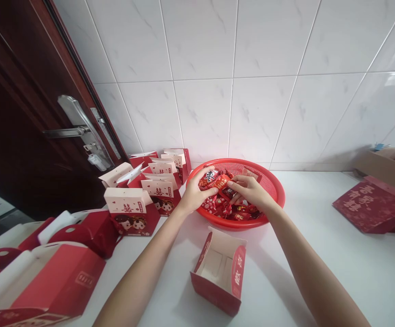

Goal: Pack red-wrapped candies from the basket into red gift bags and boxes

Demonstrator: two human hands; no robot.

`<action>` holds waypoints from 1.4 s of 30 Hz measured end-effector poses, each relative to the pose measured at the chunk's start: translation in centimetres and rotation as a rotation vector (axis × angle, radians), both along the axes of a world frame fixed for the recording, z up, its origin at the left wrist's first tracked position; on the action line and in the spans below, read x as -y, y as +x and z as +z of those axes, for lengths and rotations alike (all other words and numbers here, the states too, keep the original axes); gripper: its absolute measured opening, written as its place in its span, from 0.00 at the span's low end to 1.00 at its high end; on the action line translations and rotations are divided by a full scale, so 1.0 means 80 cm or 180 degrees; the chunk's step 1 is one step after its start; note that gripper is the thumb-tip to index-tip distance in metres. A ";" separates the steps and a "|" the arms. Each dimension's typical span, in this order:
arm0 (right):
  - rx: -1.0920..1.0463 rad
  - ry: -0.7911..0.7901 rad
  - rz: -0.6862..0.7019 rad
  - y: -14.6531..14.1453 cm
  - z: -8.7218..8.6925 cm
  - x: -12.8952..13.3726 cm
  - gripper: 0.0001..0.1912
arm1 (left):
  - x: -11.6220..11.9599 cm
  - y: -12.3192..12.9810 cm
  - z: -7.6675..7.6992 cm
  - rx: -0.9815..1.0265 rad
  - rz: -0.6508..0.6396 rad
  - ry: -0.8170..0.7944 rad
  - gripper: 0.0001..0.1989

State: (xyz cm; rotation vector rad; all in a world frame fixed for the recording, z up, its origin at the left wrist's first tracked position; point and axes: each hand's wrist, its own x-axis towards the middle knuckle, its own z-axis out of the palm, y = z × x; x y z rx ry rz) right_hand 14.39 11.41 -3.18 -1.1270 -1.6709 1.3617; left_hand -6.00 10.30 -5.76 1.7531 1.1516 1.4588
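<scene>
A red plastic basket holds many candies in red wrappers. Over its left side, my left hand curls its thumb and fingers around a few wrapped candies. My right hand reaches in from the right, fingertips pinched at an orange-red wrapped candy beside the left hand. Parts of both grips are hidden by the fingers. In front of the basket stands an open red gift box with a pale interior; nothing shows inside it.
Several red and cream gift boxes stand in rows to the left, with larger red boxes nearer me. On the right are a dark red bag-like box and a cardboard box. Behind rises a tiled wall; a door is at left.
</scene>
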 end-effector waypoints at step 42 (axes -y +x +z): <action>-0.0393 0.0843 0.0416 0.009 0.032 0.027 0.20 | 0.037 0.022 0.031 0.0045 -0.0158 -0.0053 0.48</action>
